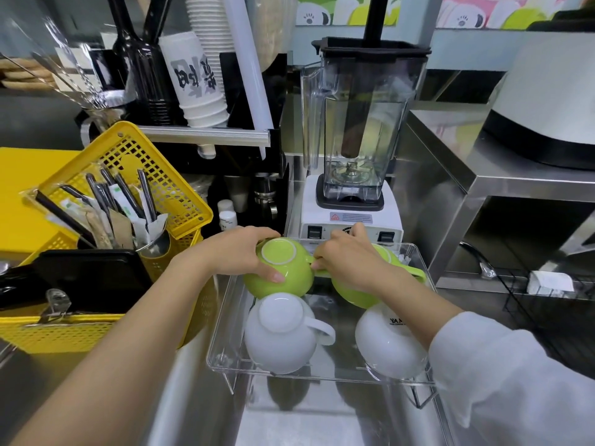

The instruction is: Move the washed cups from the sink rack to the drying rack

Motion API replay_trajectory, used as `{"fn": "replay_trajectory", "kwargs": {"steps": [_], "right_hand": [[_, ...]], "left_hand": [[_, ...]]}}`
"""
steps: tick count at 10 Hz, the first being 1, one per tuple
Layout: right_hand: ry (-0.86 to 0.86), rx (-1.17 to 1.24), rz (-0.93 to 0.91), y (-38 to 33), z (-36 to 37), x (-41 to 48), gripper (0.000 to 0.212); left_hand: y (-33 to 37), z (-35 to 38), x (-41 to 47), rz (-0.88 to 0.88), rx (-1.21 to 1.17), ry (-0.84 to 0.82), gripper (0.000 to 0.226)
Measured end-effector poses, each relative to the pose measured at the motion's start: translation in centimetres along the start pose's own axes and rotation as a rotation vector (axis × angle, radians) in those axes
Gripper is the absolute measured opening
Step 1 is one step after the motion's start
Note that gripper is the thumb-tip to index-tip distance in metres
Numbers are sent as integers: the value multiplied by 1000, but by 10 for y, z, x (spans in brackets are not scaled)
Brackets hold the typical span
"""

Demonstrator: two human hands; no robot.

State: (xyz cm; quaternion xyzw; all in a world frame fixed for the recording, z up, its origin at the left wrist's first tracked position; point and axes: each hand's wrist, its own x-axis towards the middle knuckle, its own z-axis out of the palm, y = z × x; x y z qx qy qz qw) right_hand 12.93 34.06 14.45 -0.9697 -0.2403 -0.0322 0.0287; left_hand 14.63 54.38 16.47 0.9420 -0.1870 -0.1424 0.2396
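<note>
A clear plastic rack (222, 320) spans the steel sink and carries several upside-down cups. At its far left lies a green cup (291, 272), and my left hand (240, 252) grips it over its base and side. My right hand (349, 259) covers and holds a second green cup (354, 299) at the far right; that cup's handle sticks out to the right. Nearer to me stand two white cups, one with a handle (280, 336) on the left and one with black lettering (388, 346) on the right.
A white-based blender (354, 130) stands just behind the rack. Yellow baskets (135, 175) with cutlery, straws and a black tray fill the left. Stacked paper cups (199, 78) are at the back. A steel shelf (502, 178) and a wire rack (547, 294) sit on the right.
</note>
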Motion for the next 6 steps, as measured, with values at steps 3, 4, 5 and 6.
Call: {"fn": "replay_trajectory", "kwargs": {"steps": [3, 4, 5, 6], "right_hand": [[-14, 67, 50, 1, 1, 2, 42], [-9, 82, 61, 1, -1, 1, 37], [-7, 106, 73, 1, -2, 0, 34], [35, 66, 68, -1, -5, -3, 40]], "left_hand": [[-5, 3, -1, -14, 33, -14, 85], [-6, 3, -3, -20, -2, -13, 87], [-11, 5, -1, -16, -44, -27, 86], [-8, 3, -4, 10, -16, -1, 84]]}}
